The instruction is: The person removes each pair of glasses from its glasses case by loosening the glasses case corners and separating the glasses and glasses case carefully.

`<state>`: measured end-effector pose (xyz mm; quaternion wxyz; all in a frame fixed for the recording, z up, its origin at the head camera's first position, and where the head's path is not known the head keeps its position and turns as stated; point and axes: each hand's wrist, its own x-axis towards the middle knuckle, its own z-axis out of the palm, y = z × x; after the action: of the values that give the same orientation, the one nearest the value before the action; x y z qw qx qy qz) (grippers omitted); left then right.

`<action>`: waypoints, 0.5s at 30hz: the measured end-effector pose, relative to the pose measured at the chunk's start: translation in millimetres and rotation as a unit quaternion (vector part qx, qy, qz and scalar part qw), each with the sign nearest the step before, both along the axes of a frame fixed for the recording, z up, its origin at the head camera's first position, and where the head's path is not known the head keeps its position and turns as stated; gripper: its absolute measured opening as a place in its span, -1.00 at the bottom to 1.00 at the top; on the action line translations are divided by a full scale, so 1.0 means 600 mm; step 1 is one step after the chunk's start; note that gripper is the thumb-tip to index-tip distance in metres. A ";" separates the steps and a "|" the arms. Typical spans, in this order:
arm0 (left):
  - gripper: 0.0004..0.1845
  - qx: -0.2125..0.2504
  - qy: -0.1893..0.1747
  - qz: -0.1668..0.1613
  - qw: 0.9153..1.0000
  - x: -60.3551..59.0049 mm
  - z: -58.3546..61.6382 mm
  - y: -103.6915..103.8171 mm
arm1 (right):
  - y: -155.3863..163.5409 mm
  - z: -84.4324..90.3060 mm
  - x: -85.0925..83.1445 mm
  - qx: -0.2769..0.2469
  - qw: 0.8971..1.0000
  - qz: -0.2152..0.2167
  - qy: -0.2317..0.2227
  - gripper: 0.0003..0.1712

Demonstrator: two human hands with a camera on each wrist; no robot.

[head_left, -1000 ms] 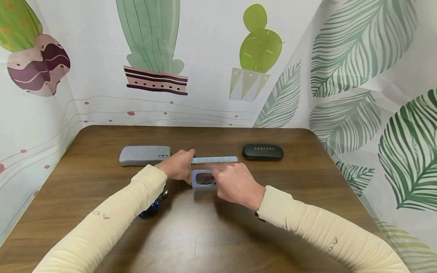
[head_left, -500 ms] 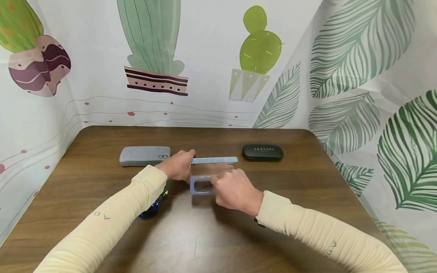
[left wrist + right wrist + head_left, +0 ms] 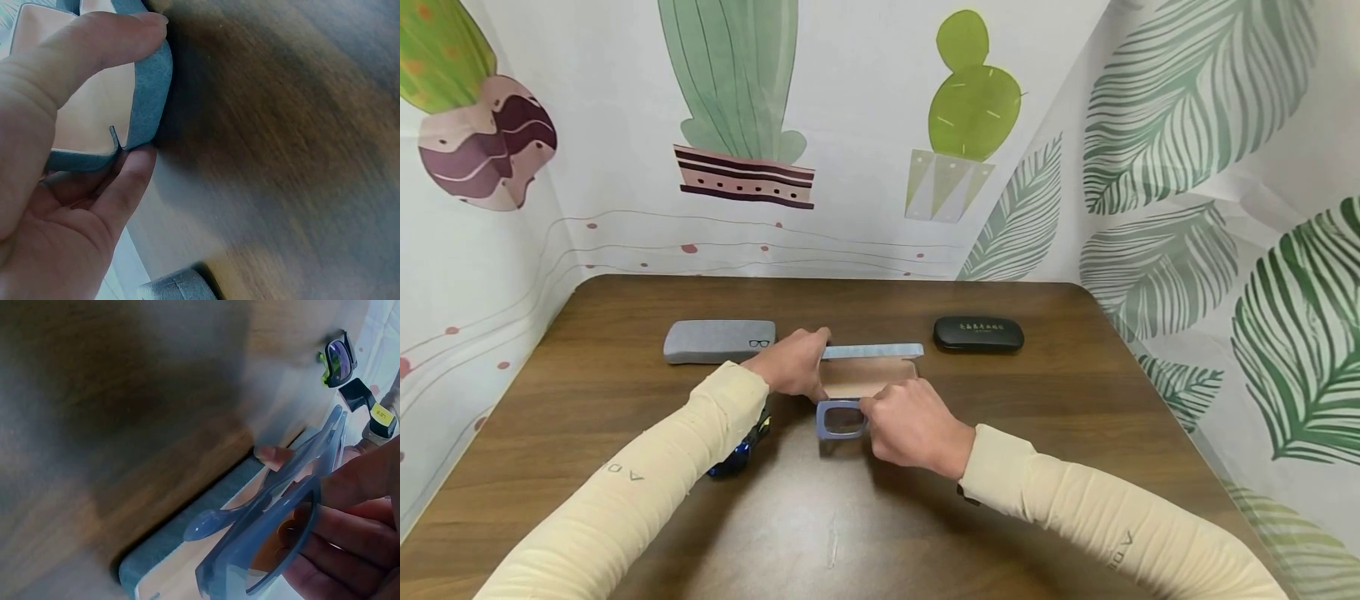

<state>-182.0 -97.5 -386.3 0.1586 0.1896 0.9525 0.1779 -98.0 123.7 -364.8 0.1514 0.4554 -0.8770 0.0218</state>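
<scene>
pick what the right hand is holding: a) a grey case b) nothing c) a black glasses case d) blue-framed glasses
d: the right hand grips blue-framed glasses just in front of the open case, which the left hand holds at its end.

glossy plastic glasses [image 3: 841, 419], wood-grain table [image 3: 880, 517]

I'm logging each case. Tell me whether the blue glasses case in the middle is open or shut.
Open. The blue case shows its tan lining with the lid up; the left hand grips its end, and the right hand holds blue glasses outside it.
</scene>
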 end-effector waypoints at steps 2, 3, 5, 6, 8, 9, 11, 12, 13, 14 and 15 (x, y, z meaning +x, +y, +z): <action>0.01 -0.002 0.004 0.002 1.000 0.000 0.000 0.000 | -0.001 -0.003 0.001 -0.001 1.000 -0.001 0.002 -0.76; 0.01 -0.003 0.008 0.001 1.000 0.000 0.000 0.000 | -0.002 -0.005 0.001 0.000 1.000 -0.001 0.001 -0.75; 0.01 -0.004 0.013 -0.001 1.000 0.001 0.000 0.000 | -0.004 -0.007 0.001 0.003 1.000 -0.001 0.001 -0.74; 0.01 -0.004 0.017 -0.003 1.000 0.001 0.000 0.000 | -0.005 -0.008 0.002 0.005 1.000 -0.003 0.000 -0.75; 0.01 -0.004 0.022 -0.007 1.000 0.001 -0.002 -0.001 | -0.007 -0.010 0.002 0.012 1.000 -0.007 -0.007 -0.76; 0.01 -0.003 0.023 -0.007 1.000 0.001 -0.002 -0.001 | -0.008 -0.011 0.002 0.015 1.000 -0.010 -0.012 -0.78; 0.01 -0.002 0.022 -0.006 1.000 0.001 -0.002 -0.001 | -0.011 -0.012 0.003 0.020 0.999 -0.015 -0.026 -0.82; 0.02 -0.001 0.020 -0.005 1.000 0.001 -0.002 -0.001 | -0.012 -0.012 0.003 0.021 0.999 -0.018 -0.032 -0.84; 0.02 -0.001 0.020 -0.004 1.000 0.001 -0.002 -0.001 | -0.013 -0.013 0.004 0.021 0.999 -0.020 -0.038 -0.85; 0.03 0.000 0.019 -0.004 1.000 0.002 -0.001 -0.001 | -0.014 -0.014 0.004 0.021 0.999 -0.021 -0.044 -0.86; 0.04 0.000 0.018 -0.002 1.000 0.001 -0.001 -0.001 | -0.014 -0.015 0.004 0.020 0.998 -0.022 -0.049 -0.87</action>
<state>-181.2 -97.9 -386.9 0.1416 0.1950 0.9549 0.1737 -95.4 115.1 -374.0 0.0996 0.4377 -0.8933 0.0230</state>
